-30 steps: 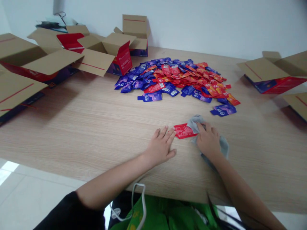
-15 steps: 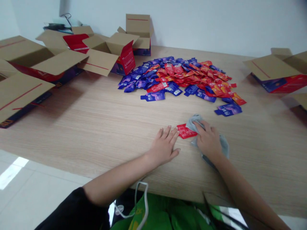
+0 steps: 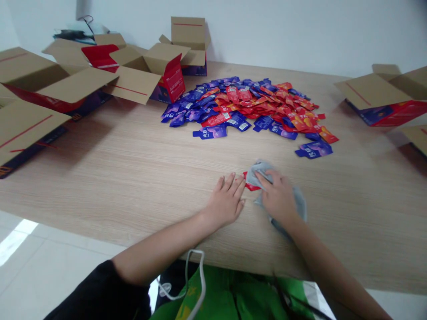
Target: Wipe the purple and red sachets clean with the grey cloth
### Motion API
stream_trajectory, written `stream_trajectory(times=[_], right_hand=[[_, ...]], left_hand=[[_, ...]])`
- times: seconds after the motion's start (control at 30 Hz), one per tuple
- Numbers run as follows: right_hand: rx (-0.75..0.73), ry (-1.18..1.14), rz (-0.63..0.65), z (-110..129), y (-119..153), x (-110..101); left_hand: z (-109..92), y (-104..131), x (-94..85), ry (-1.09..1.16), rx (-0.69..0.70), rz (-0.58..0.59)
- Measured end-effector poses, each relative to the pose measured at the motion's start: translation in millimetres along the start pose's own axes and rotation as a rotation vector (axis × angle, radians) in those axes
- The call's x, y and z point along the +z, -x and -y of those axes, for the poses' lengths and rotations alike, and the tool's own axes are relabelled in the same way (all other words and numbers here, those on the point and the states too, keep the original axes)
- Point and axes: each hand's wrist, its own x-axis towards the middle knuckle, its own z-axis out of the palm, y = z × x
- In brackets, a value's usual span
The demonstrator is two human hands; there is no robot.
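Note:
My left hand (image 3: pixel 227 199) lies flat on the table, its fingers stretched out and the tips at the left end of a red sachet (image 3: pixel 252 187). A grey cloth (image 3: pixel 259 172) is bunched under my right hand (image 3: pixel 277 195), which presses it onto the sachet and covers most of it. The rest of the cloth trails out beneath the right palm and wrist. Beyond both hands a pile of red and purple sachets (image 3: pixel 247 102) is heaped on the table. One purple sachet (image 3: pixel 314 150) lies at the pile's near right edge.
Several open cardboard boxes stand at the left, among them a large one (image 3: pixel 80 86) and one with a red side (image 3: pixel 173 80). A smaller box (image 3: pixel 190 46) is at the back wall. Another open box (image 3: pixel 376 95) sits at the right. The wooden table (image 3: pixel 116 178) has its front edge near my body.
My right hand has slid the cloth leftward along the red sachet, hiding more of it. The left hand stays flat at the sachet's end. The whole view has shifted slightly.

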Motion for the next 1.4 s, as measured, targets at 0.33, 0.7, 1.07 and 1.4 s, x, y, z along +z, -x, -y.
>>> stream_trajectory(times=[0.33,0.7,1.07,1.4], right_hand=[[0.168,0.029,-0.123,-34.7,5.4,-20.0],[0.160,0.070,0.056,-57.1,15.2,-3.1],[0.001,-0.069,-0.074,21.4,-11.0,-15.4],[0.259,0.011,-0.049,-42.0,-11.6,-9.7]], left_hand=[[1.2,-0.5,2.1,-0.010,-0.001,-0.009],[3.3,-0.3,2.6,0.011,0.005,-0.009],[6.8,1.2,-1.3,-0.004,0.035,-0.004],[5.9,-0.2,0.3,0.001,0.024,-0.010]])
